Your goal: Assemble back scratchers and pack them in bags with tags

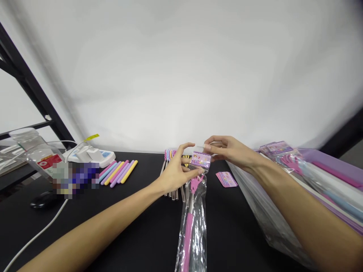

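A pink back scratcher (188,234) with a small hand-shaped head lies in a clear plastic bag (200,226) on the black table. At the bag's top sits a purple printed card (200,159). My left hand (176,172) grips the bag's top end, its thumb below the card and its index finger raised. On the other side, my right hand (227,151) is closed at the card's upper right, pinching what looks like the bag's clear flap. Behind my left hand, several metal rods with coloured heads (170,154) lie in a row, partly hidden.
Several coloured handle tubes (119,173) lie at left, near a white power strip (106,158), a clear jar (42,155) and a black mouse (42,200). A stack of cards (227,179) rests right of the bag. Packed scratchers fill a plastic-lined purple bin (326,156) at right.
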Demonstrator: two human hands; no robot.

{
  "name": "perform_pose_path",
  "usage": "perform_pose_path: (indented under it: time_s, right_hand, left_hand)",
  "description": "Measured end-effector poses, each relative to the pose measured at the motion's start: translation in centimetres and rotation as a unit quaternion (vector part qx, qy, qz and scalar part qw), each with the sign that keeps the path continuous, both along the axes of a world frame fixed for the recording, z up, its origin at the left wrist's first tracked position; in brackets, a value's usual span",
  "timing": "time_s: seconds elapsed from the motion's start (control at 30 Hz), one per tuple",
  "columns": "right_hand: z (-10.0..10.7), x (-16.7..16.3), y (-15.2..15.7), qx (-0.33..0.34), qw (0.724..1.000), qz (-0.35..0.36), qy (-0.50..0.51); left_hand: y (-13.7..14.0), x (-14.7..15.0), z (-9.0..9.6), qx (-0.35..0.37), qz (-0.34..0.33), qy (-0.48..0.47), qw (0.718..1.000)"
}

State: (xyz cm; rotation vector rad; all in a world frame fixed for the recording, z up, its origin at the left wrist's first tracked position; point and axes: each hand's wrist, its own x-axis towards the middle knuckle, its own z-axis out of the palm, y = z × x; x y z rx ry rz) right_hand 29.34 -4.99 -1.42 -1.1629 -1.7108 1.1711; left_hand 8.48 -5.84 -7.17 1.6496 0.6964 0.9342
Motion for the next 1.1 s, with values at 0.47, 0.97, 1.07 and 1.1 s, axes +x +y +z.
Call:
perform_pose_path:
  time_s: [0.47, 0.97, 1.07, 1.1]
  right_hand:
    - [0.2, -0.3, -0.1, 0.042, 0.995, 0.008, -0.086]
    - [0.1, -0.4, -0.8, -0.061, 0.988, 0.000, -0.139]
    - [-0.5, -0.7, -1.8, -0.140, 0.976, 0.070, -0.153]
    - [-0.6, -0.6, -2.1, -0.135, 0.976, 0.078, -0.153]
  left_hand:
    - [-0.2, 0.1, 0.4, -0.006, 0.016, 0.016, 1.000]
    - [0.3, 0.1, 0.4, 0.046, 0.081, -0.013, 0.996]
    - [1.4, 0.1, 0.3, 0.100, 0.148, -0.030, 0.984]
    - [1.9, 0.3, 0.4, 0.113, 0.170, -0.029, 0.978]
